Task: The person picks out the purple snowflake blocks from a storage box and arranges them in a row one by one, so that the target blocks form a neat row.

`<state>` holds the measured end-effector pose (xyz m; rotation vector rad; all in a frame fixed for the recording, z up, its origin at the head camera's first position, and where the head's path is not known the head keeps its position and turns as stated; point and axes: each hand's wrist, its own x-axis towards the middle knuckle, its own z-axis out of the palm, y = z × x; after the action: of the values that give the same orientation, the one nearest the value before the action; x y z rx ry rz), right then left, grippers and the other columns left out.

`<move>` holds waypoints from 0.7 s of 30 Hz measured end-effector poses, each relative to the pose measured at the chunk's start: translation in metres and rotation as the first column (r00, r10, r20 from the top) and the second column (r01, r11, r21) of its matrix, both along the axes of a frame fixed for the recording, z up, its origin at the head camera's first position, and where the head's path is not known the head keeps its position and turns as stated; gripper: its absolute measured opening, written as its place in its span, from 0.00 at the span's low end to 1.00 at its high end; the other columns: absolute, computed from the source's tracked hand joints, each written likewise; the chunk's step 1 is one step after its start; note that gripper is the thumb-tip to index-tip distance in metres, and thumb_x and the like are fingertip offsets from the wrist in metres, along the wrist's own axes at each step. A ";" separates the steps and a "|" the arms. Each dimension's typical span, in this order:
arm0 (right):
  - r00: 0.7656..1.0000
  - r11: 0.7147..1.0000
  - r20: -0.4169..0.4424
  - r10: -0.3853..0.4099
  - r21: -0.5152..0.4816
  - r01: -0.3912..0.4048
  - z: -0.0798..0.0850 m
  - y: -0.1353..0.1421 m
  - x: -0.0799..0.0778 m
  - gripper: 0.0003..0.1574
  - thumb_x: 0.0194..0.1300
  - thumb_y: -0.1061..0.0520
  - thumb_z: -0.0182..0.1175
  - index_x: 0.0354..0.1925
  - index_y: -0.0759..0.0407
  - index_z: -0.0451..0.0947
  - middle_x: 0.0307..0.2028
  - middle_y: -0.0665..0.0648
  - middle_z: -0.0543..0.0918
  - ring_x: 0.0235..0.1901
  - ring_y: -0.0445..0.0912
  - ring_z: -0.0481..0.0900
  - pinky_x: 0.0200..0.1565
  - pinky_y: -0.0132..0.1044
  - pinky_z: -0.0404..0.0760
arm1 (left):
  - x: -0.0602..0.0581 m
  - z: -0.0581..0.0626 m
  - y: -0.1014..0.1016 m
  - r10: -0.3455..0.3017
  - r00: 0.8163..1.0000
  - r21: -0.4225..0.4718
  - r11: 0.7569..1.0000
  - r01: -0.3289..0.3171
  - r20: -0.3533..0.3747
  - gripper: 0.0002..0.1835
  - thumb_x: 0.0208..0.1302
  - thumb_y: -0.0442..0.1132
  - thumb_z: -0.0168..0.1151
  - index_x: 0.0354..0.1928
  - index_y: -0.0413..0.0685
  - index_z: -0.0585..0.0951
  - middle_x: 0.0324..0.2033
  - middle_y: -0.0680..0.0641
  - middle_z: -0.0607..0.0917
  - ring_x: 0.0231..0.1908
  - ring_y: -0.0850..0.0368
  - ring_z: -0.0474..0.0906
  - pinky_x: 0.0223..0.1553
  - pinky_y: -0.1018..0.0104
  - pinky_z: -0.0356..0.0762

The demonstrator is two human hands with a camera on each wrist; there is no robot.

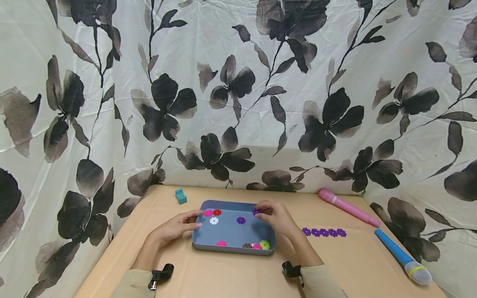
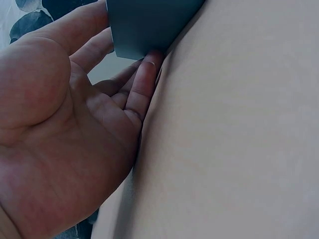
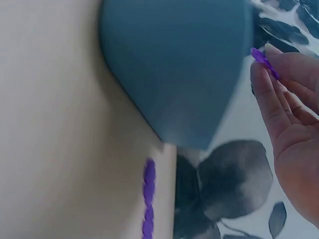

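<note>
My left hand [image 1: 173, 227] holds the left side of a blue-grey tray [image 1: 227, 248], thumb over the rim and fingers along the outside of its wall. Between thumb and fingertips, my right hand [image 1: 278, 219] pinches a purple flower-shaped piece [image 3: 264, 62], raised over the tray's right side. Inside the tray lie another purple flower piece [image 1: 241, 220], a white one [image 1: 214, 221], a red one [image 1: 217, 212] and a pink one [image 1: 208, 213]. Along the near wall are a green piece [image 1: 264, 244], a brown piece [image 1: 247, 245] and more pink ones.
Right of the tray, several purple flower pieces [image 1: 324, 232] form a row on the table [image 1: 298, 273]. A pink toy microphone [image 1: 348, 207] and a blue one [image 1: 402, 256] lie at the right edge. A small teal block [image 1: 181, 196] sits at the back left, before a floral curtain [image 1: 231, 120].
</note>
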<state>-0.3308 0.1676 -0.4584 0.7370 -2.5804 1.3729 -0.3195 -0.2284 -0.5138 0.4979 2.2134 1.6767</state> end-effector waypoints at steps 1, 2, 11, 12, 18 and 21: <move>1.000 1.000 -0.010 -0.009 -0.009 0.009 0.001 0.004 0.000 0.12 0.64 0.63 0.73 0.47 0.56 0.90 0.49 0.52 0.87 0.46 0.46 0.87 0.52 0.38 0.88 | 0.000 0.000 0.000 -0.001 1.000 -0.001 1.000 0.001 -0.001 0.32 0.76 0.43 0.63 0.77 0.46 0.68 0.80 0.38 0.59 0.81 0.38 0.51 0.80 0.41 0.50; 1.000 1.000 -0.019 -0.018 -0.017 0.018 0.003 0.008 0.000 0.13 0.63 0.63 0.73 0.47 0.57 0.89 0.49 0.52 0.87 0.47 0.47 0.87 0.52 0.39 0.88 | 0.000 -0.001 0.000 -0.006 1.000 -0.007 1.000 0.006 -0.007 0.32 0.76 0.43 0.62 0.78 0.46 0.67 0.80 0.37 0.59 0.81 0.37 0.51 0.80 0.40 0.50; 0.989 0.990 -0.093 -0.118 -0.091 0.109 0.012 0.054 -0.003 0.13 0.65 0.62 0.72 0.49 0.59 0.88 0.50 0.58 0.87 0.48 0.52 0.88 0.50 0.34 0.88 | -0.002 -0.001 0.001 -0.007 1.000 -0.008 1.000 0.007 -0.005 0.32 0.76 0.43 0.62 0.77 0.47 0.68 0.80 0.38 0.60 0.80 0.38 0.52 0.80 0.40 0.51; 0.987 0.988 -0.101 -0.129 -0.094 0.119 0.013 0.061 -0.003 0.13 0.66 0.62 0.72 0.49 0.59 0.88 0.50 0.59 0.87 0.48 0.52 0.88 0.50 0.32 0.88 | -0.002 -0.001 0.001 -0.006 1.000 -0.006 1.000 0.006 -0.002 0.32 0.76 0.43 0.62 0.77 0.47 0.68 0.80 0.38 0.60 0.80 0.38 0.52 0.80 0.40 0.51; 0.969 0.972 -0.108 -0.221 -0.112 0.209 0.014 0.099 -0.006 0.14 0.67 0.61 0.71 0.51 0.60 0.88 0.48 0.62 0.88 0.44 0.42 0.87 0.48 0.23 0.84 | -0.001 -0.001 0.001 0.001 1.000 -0.014 1.000 -0.001 0.001 0.33 0.75 0.45 0.63 0.78 0.48 0.68 0.80 0.38 0.59 0.81 0.38 0.51 0.80 0.39 0.50; 0.959 0.960 -0.107 -0.264 -0.129 0.250 0.016 0.113 -0.008 0.15 0.67 0.60 0.72 0.51 0.60 0.88 0.48 0.62 0.88 0.43 0.36 0.85 0.47 0.21 0.83 | -0.001 -0.001 0.001 0.007 1.000 -0.012 1.000 -0.007 0.002 0.34 0.75 0.46 0.64 0.78 0.48 0.68 0.80 0.39 0.59 0.81 0.39 0.50 0.80 0.41 0.48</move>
<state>-0.3384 0.2805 -0.4427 0.4344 -2.3792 1.3351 -0.3201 -0.2278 -0.5151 0.4862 2.2253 1.6654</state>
